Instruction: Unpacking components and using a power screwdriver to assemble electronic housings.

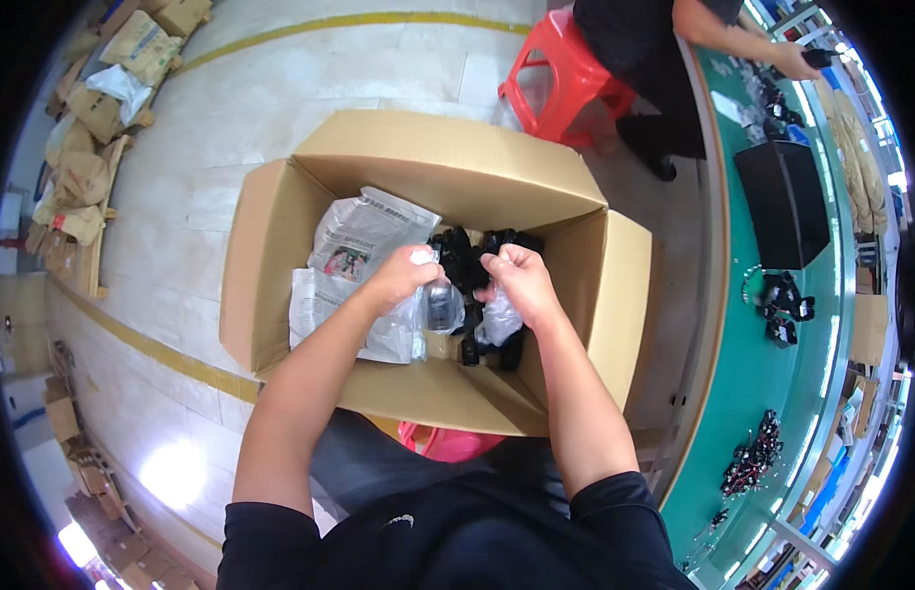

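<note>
I view both hands over the open cardboard box point(629, 305), which stands near the middle of the scene with its flaps folded outward. I find the left hand point(403, 278) narrow, its fingers pinching the top of a clear bag point(443, 308); something dark shows inside, its exact form unclear to me. I find the right hand point(520, 283) narrow as well, holding a crumpled plastic bag point(500, 323) just to the right of the first. I cannot tell whether the two bags touch.

Below and beyond the hands I note several black parts point(460, 258) inside the box. Printed paper sheets point(364, 231) lie in its left portion.

To the right I record a green surface point(713, 393). On it stand a black bin point(784, 205) toward the far end, dark components point(787, 307) nearer, and a red-and-black cluster point(754, 457) nearer still. At the far right a co-worker's hand point(794, 61) holds a black object point(821, 57). A red stool point(563, 74) stands beyond the box.
</note>
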`<state>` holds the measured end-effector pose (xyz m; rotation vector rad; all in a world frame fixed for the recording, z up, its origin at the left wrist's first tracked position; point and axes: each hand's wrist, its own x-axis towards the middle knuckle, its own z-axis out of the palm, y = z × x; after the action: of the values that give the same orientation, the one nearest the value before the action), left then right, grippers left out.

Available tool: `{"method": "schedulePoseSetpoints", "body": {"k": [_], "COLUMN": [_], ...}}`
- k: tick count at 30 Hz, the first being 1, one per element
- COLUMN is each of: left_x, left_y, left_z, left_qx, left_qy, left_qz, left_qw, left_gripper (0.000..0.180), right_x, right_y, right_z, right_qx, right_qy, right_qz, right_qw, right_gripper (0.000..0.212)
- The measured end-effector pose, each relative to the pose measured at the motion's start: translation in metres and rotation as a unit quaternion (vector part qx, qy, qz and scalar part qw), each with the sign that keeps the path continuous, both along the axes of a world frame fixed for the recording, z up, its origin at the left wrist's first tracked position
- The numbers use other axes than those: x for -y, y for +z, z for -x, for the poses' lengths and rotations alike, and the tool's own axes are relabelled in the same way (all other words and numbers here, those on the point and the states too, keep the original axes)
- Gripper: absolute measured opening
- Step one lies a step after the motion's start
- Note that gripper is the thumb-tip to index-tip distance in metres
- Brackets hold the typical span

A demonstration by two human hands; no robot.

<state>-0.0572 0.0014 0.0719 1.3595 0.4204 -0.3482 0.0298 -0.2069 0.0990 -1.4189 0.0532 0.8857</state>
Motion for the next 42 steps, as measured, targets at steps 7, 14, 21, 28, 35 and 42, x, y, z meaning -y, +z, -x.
{"method": "schedulePoseSetpoints", "body": {"k": [7,14,21,28,35,42], "left_x": [0.050,0.054,0.043,0.051,0.132,0.134], "left_y": [0.037,0.024,0.049,0.064,0.088,0.072], "left_z": [0.021,0.042,0.036,0.034,0.041,0.054], "left_qx": [0.082,0.102,0.089,0.121,0.174,0.248], "left_qy": [-0.006,-0.024,-0.024,0.285,0.408,0.523], "left_qz": [-0.424,-0.369,-0.151,0.413,0.397,-0.063], "left_qw": [0.902,0.924,0.984,0.857,0.803,0.813], "left_gripper": [0.019,0.029,0.026,0.031,0.044,0.019], "right_x": [-0.004,0.027,0.054,0.057,-0.008,-0.004], "right_y": [0.021,0.026,0.009,0.015,0.056,0.084], "right_z": [0.032,0.048,0.058,0.067,0.103,0.159], "right_qx": [0.211,0.231,0.196,0.040,0.028,-0.074], "right_qy": [-0.162,-0.101,-0.064,-0.154,-0.349,-0.161], "right_qz": [0.075,0.041,0.109,-0.010,-0.256,-0.250], "right_qw": [0.961,0.967,0.972,0.987,0.901,0.952], "right_gripper": [0.018,0.019,0.021,0.021,0.039,0.046]}}
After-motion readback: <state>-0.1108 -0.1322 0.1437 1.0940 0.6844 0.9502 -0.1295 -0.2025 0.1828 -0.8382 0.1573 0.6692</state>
